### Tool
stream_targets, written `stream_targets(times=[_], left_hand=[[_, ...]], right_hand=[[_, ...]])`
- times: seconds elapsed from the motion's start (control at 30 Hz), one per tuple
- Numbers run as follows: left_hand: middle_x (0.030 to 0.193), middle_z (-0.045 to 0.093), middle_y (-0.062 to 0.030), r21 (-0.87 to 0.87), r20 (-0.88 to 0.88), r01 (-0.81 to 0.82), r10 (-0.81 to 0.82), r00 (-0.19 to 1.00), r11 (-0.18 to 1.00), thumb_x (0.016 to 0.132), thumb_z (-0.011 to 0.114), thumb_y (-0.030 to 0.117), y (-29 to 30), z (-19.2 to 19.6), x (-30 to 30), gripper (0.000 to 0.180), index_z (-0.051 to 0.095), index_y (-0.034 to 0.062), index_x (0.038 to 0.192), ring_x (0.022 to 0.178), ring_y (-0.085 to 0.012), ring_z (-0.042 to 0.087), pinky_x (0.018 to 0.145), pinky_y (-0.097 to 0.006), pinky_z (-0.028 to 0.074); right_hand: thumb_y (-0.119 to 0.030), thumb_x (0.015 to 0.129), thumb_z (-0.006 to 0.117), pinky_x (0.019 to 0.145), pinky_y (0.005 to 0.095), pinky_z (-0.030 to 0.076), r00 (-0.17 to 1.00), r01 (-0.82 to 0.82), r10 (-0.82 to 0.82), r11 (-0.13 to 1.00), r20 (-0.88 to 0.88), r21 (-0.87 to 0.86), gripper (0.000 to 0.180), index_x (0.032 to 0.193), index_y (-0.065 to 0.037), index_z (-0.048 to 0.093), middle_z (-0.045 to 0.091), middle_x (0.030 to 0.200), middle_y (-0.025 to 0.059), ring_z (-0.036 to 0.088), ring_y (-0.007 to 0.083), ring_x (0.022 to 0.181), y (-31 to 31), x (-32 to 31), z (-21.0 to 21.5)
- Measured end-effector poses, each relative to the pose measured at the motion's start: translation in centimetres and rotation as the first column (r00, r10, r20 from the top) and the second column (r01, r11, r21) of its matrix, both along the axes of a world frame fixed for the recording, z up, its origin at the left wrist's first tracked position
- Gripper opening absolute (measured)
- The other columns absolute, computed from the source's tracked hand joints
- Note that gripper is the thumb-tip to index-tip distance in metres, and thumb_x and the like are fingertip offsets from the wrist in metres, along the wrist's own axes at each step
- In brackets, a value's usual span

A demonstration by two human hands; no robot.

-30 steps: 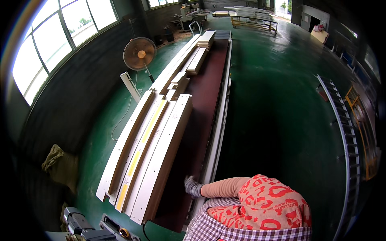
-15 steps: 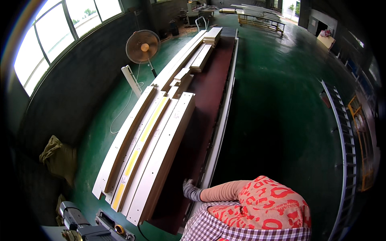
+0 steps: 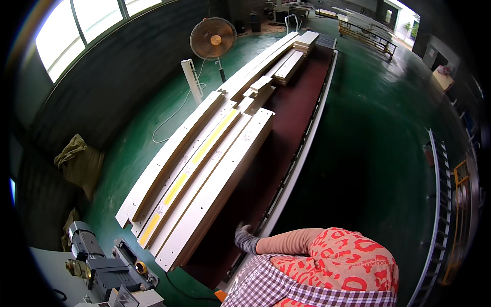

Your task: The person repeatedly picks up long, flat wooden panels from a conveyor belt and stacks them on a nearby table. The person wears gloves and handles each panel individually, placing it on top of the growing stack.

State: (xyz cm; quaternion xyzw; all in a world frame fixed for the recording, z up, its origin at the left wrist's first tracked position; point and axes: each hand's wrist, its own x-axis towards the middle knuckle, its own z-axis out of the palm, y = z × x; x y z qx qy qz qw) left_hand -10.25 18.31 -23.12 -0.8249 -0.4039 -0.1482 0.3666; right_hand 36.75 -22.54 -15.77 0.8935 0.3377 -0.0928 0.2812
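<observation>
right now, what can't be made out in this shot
All in the head view:
- left hand: not visible; out of frame or behind the body, can't tell which
- right hand: dark and blurred, so its grip is unclear
- grey machine: cut off by the lower edge
- far pale pile: too small to tell its pieces
- window: glare washes out much of the outside

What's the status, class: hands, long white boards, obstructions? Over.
Left hand out of view; right hand over flat dark-red belt, contact unclear. Long white boards with brown sides to its left. Grey cylindrical motor farther left, apart from hand.
</observation>
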Motion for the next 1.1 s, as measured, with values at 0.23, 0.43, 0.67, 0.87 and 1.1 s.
stream_targets(times=[0.23, 0.43, 0.67, 0.87, 1.1], left_hand=[[0.057, 0.058, -0.0071, -0.609, 0.128, 0.039, 0.049, 0.991, 0.793, 0.084, 0.053, 0.030, -6.6, 8.1, 11.0, 0.027, 0.055, 0.0146, 0.063, 0.049, -0.0241, 0.055, 0.044, -0.041, 0.041], [0.063, 0.059, -0.0076, -0.775, 0.036, 0.026, 0.003, 0.999, 0.631, 0.085, 0.053, 0.031, -13.9, 18.8, 21.1, 0.024, 0.056, 0.0137, 0.068, 0.053, -0.0248, 0.056, 0.048, -0.041, 0.042], [0.069, 0.059, -0.0081, -0.821, -0.039, -0.012, -0.036, 0.999, 0.571, 0.086, 0.053, 0.031, -15.0, 21.1, 24.0, 0.022, 0.056, 0.0126, 0.075, 0.059, -0.0256, 0.057, 0.053, -0.041, 0.043], [0.074, 0.060, -0.0085, -0.832, -0.088, -0.045, -0.052, 0.995, 0.552, 0.087, 0.054, 0.032, -14.5, 21.5, 24.9, 0.021, 0.056, 0.0117, 0.081, 0.063, -0.0264, 0.058, 0.057, -0.042, 0.044], [0.080, 0.061, -0.0091, -0.852, -0.115, -0.063, -0.068, 0.991, 0.520, 0.088, 0.054, 0.033, -13.5, 22.1, 25.0, 0.022, 0.057, 0.0105, 0.088, 0.069, -0.0272, 0.059, 0.062, -0.042, 0.045]], right_hand=[[-0.020, 0.075, 0.062, 0.063, 0.0620, 0.055, 0.997, -0.079, 0.077, 0.994, -0.027, -0.074, 0.042, 0.112, 0.000, 0.071, 0.062, 0.117, 0.0346, 0.058, 0.0544, 0.106, -0.3, 0.3, -0.7], [-0.021, 0.070, 0.060, 0.056, 0.0551, 0.057, 0.964, -0.238, 0.242, 0.970, 0.107, -0.055, 0.040, 0.100, 0.003, 0.073, 0.067, 0.102, 0.0307, 0.064, 0.0497, 0.092, -0.7, -0.1, 0.6], [-0.023, 0.070, 0.060, 0.054, 0.0517, 0.058, 0.937, -0.297, 0.305, 0.952, 0.168, -0.072, 0.042, 0.097, 0.005, 0.073, 0.068, 0.097, 0.0294, 0.067, 0.0473, 0.085, -1.3, 0.2, 1.2], [-0.023, 0.070, 0.060, 0.053, 0.0531, 0.058, 0.957, -0.220, 0.233, 0.971, 0.172, -0.090, 0.043, 0.100, 0.006, 0.073, 0.068, 0.100, 0.0295, 0.066, 0.0468, 0.087, 0.2, 0.2, -1.4], [-0.023, 0.070, 0.059, 0.053, 0.0513, 0.059, 0.945, -0.220, 0.255, 0.959, 0.204, -0.180, 0.044, 0.099, 0.007, 0.072, 0.068, 0.097, 0.0305, 0.067, 0.0464, 0.086, -0.5, -0.1, 0.5]])
